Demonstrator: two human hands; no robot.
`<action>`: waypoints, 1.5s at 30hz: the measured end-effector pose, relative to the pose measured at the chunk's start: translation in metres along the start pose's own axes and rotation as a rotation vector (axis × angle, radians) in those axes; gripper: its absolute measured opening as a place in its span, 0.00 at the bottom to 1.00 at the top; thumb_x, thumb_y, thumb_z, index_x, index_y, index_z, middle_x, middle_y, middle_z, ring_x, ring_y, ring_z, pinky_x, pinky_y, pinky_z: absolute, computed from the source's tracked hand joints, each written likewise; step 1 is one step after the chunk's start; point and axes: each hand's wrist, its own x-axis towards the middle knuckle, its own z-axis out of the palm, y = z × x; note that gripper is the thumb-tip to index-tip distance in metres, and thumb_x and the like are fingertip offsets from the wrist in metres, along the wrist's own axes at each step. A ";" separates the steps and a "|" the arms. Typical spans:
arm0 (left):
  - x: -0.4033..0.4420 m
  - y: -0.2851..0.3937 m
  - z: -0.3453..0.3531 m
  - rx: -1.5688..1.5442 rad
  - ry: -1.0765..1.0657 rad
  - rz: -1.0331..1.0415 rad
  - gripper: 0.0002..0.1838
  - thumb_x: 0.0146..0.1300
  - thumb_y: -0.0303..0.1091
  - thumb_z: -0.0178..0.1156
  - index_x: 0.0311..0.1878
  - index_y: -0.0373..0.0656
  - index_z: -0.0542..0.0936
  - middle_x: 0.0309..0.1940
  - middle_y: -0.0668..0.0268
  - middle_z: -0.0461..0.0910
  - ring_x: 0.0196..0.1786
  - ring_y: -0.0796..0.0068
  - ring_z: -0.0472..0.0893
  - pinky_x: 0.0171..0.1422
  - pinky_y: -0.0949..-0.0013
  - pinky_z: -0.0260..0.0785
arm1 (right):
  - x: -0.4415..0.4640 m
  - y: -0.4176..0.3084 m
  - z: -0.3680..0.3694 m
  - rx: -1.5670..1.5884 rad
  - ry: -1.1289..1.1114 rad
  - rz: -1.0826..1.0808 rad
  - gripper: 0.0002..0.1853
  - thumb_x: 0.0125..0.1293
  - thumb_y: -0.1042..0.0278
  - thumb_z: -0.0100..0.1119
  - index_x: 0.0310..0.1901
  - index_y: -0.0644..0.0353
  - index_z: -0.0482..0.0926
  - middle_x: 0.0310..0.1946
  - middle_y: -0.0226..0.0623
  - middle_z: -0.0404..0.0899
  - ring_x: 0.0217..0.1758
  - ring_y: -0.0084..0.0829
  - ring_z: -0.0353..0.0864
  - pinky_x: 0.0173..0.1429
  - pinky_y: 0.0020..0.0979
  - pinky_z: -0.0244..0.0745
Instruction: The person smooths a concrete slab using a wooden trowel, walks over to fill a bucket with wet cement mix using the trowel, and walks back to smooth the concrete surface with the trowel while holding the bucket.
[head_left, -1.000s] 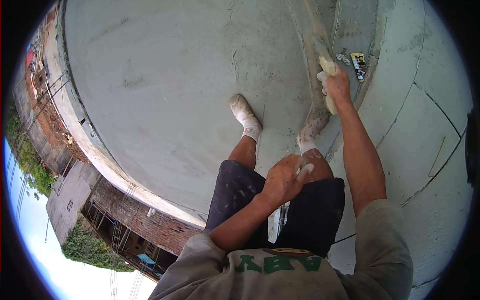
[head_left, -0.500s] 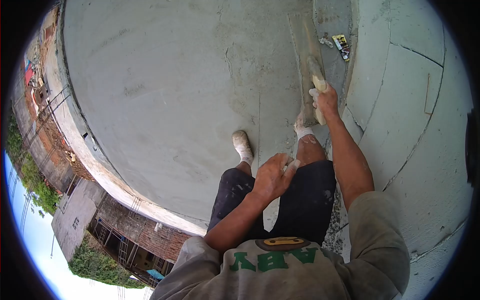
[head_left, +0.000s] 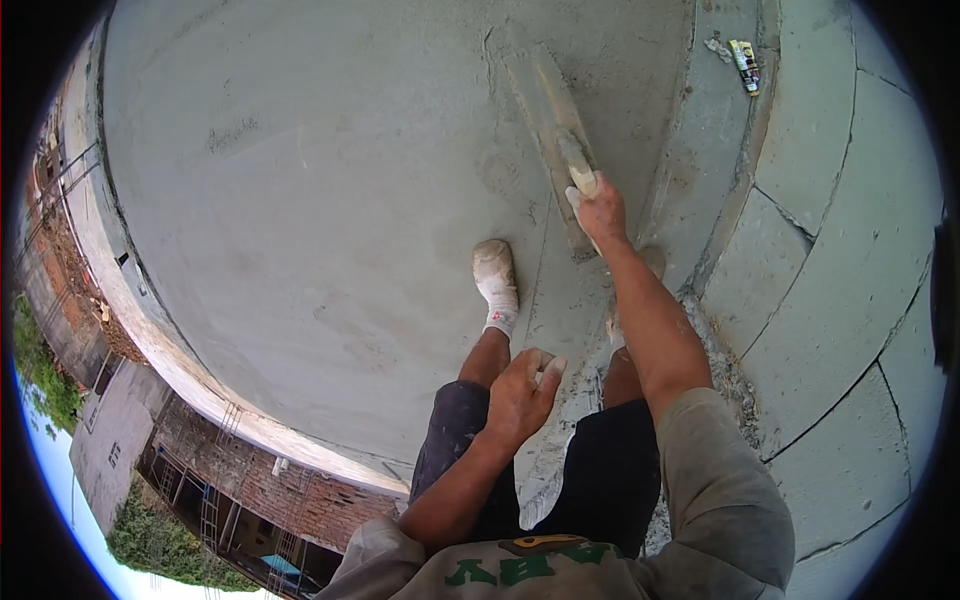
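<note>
My right hand [head_left: 602, 212] grips the pale handle of a long plastering trowel [head_left: 548, 118]. The trowel's blade lies against the smooth grey cement surface [head_left: 350, 200], beyond my feet. Near my knees my left hand [head_left: 522, 395] hangs in the air, fingers loosely curled and thumb apart; I see nothing in it. Its fingertips look whitish. My left foot [head_left: 493, 270], in a cement-stained sock, rests on the grey surface. My right forearm partly hides the other foot.
Pale blocks [head_left: 820, 190] with dark joints line the right side. A small yellow-and-black packet [head_left: 744, 68] lies in the strip beside them, near a crumpled scrap [head_left: 717, 48]. At left, a raised edge [head_left: 190, 345] borders the surface; brick buildings [head_left: 290, 445] stand beyond.
The trowel and my right hand have moved left, away from the blocks, and the blade's tilt has changed. The view has shifted too. My left hand remains near my knees.
</note>
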 end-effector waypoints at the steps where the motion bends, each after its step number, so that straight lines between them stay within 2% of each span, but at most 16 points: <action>1: 0.002 -0.015 0.005 -0.018 -0.006 -0.067 0.14 0.68 0.40 0.57 0.37 0.36 0.78 0.34 0.54 0.80 0.39 0.54 0.81 0.45 0.60 0.72 | 0.018 0.004 0.021 -0.024 0.025 -0.002 0.21 0.58 0.59 0.65 0.49 0.63 0.75 0.46 0.50 0.80 0.53 0.51 0.79 0.56 0.44 0.73; 5: 0.014 -0.066 0.029 0.060 -0.140 -0.195 0.14 0.68 0.39 0.57 0.37 0.36 0.77 0.34 0.55 0.80 0.41 0.55 0.82 0.44 0.60 0.72 | 0.087 0.016 0.073 0.301 -0.083 0.110 0.25 0.59 0.60 0.62 0.56 0.62 0.73 0.50 0.51 0.79 0.56 0.49 0.78 0.60 0.43 0.72; 7: 0.014 -0.057 0.035 -0.060 -0.201 -0.151 0.13 0.68 0.39 0.57 0.39 0.36 0.77 0.36 0.55 0.80 0.42 0.56 0.82 0.46 0.61 0.73 | 0.083 -0.004 0.092 0.103 -0.015 0.057 0.24 0.59 0.65 0.58 0.58 0.62 0.72 0.50 0.51 0.79 0.56 0.50 0.78 0.61 0.43 0.72; 11: 0.017 -0.025 0.036 -0.352 -0.362 -0.123 0.13 0.69 0.38 0.56 0.42 0.36 0.76 0.43 0.54 0.80 0.48 0.60 0.82 0.52 0.64 0.73 | 0.043 -0.008 0.105 -0.215 -0.240 -0.145 0.21 0.58 0.69 0.54 0.54 0.63 0.73 0.47 0.55 0.79 0.54 0.52 0.79 0.59 0.47 0.73; 17: 0.023 -0.033 0.039 -0.270 -0.297 -0.185 0.13 0.69 0.37 0.56 0.44 0.35 0.77 0.41 0.55 0.81 0.45 0.63 0.82 0.51 0.65 0.73 | 0.003 0.057 0.102 -0.511 -0.532 -0.355 0.15 0.59 0.70 0.56 0.47 0.63 0.72 0.41 0.54 0.82 0.47 0.53 0.83 0.53 0.48 0.77; 23: 0.024 -0.024 0.046 -0.335 -0.286 -0.213 0.12 0.69 0.36 0.56 0.44 0.35 0.78 0.40 0.55 0.82 0.44 0.65 0.83 0.50 0.67 0.73 | 0.021 0.047 0.094 -0.585 -0.415 -0.364 0.16 0.59 0.68 0.59 0.48 0.61 0.71 0.40 0.53 0.82 0.47 0.51 0.83 0.53 0.48 0.78; 25: 0.025 -0.023 0.049 -0.348 -0.305 -0.226 0.12 0.70 0.36 0.56 0.44 0.35 0.77 0.40 0.55 0.82 0.44 0.65 0.82 0.50 0.67 0.73 | 0.033 0.039 0.079 -0.494 -0.310 -0.248 0.19 0.58 0.67 0.60 0.52 0.61 0.72 0.42 0.54 0.82 0.48 0.52 0.83 0.55 0.48 0.77; 29: 0.025 -0.025 0.049 -0.342 -0.311 -0.237 0.12 0.70 0.36 0.56 0.44 0.35 0.77 0.41 0.55 0.81 0.45 0.65 0.82 0.51 0.67 0.73 | 0.080 0.031 0.053 -0.129 0.178 0.013 0.20 0.55 0.69 0.58 0.50 0.65 0.77 0.44 0.55 0.81 0.48 0.51 0.83 0.52 0.50 0.76; 31: 0.024 -0.024 0.047 -0.360 -0.303 -0.255 0.12 0.70 0.37 0.56 0.44 0.35 0.78 0.41 0.55 0.81 0.45 0.65 0.82 0.51 0.67 0.73 | 0.114 0.036 0.034 0.121 0.284 0.128 0.17 0.54 0.68 0.57 0.45 0.68 0.79 0.43 0.54 0.82 0.46 0.50 0.83 0.49 0.48 0.77; 34: 0.021 -0.026 0.046 -0.391 -0.313 -0.247 0.13 0.70 0.37 0.56 0.44 0.36 0.78 0.41 0.56 0.81 0.45 0.65 0.82 0.52 0.67 0.72 | 0.129 0.013 0.006 0.506 0.179 0.256 0.16 0.54 0.66 0.59 0.41 0.69 0.79 0.41 0.53 0.82 0.44 0.51 0.84 0.46 0.45 0.78; 37: 0.023 -0.026 0.046 -0.351 -0.317 -0.248 0.13 0.70 0.38 0.56 0.45 0.36 0.78 0.40 0.56 0.82 0.45 0.66 0.82 0.52 0.67 0.72 | 0.118 -0.022 0.043 0.226 0.073 -0.071 0.20 0.55 0.61 0.63 0.43 0.68 0.76 0.38 0.54 0.81 0.42 0.48 0.84 0.47 0.45 0.79; 38: 0.022 -0.025 0.046 -0.346 -0.314 -0.267 0.13 0.70 0.38 0.56 0.45 0.36 0.78 0.40 0.56 0.81 0.45 0.65 0.82 0.52 0.67 0.72 | 0.108 -0.027 0.072 0.166 0.059 -0.282 0.19 0.61 0.60 0.63 0.48 0.64 0.75 0.31 0.40 0.79 0.31 0.35 0.82 0.35 0.37 0.78; 41: 0.026 -0.023 0.047 -0.335 -0.299 -0.268 0.13 0.69 0.38 0.56 0.45 0.37 0.78 0.41 0.55 0.81 0.45 0.64 0.82 0.52 0.67 0.72 | 0.049 -0.058 0.128 0.064 -0.312 -0.535 0.32 0.62 0.48 0.63 0.53 0.70 0.70 0.38 0.56 0.80 0.43 0.52 0.83 0.48 0.45 0.78; 42: 0.028 -0.021 0.046 -0.333 -0.306 -0.276 0.13 0.69 0.37 0.56 0.46 0.37 0.78 0.41 0.54 0.81 0.45 0.61 0.82 0.51 0.66 0.72 | 0.024 -0.070 0.139 0.027 -0.443 -0.485 0.34 0.64 0.46 0.60 0.56 0.71 0.68 0.37 0.58 0.81 0.44 0.53 0.83 0.50 0.47 0.78; 44: 0.030 -0.020 0.046 -0.316 -0.250 -0.202 0.10 0.66 0.33 0.57 0.44 0.36 0.77 0.36 0.51 0.78 0.40 0.51 0.81 0.46 0.60 0.72 | -0.004 -0.072 0.182 -0.105 -0.503 -0.606 0.36 0.66 0.42 0.55 0.59 0.72 0.66 0.36 0.59 0.82 0.44 0.50 0.85 0.50 0.48 0.80; 45: 0.030 -0.020 0.047 -0.311 -0.236 -0.190 0.10 0.65 0.32 0.57 0.46 0.36 0.76 0.37 0.51 0.78 0.40 0.50 0.80 0.46 0.60 0.72 | -0.009 -0.076 0.190 -0.158 -0.533 -0.636 0.35 0.69 0.44 0.50 0.62 0.73 0.63 0.38 0.58 0.82 0.45 0.48 0.85 0.51 0.46 0.80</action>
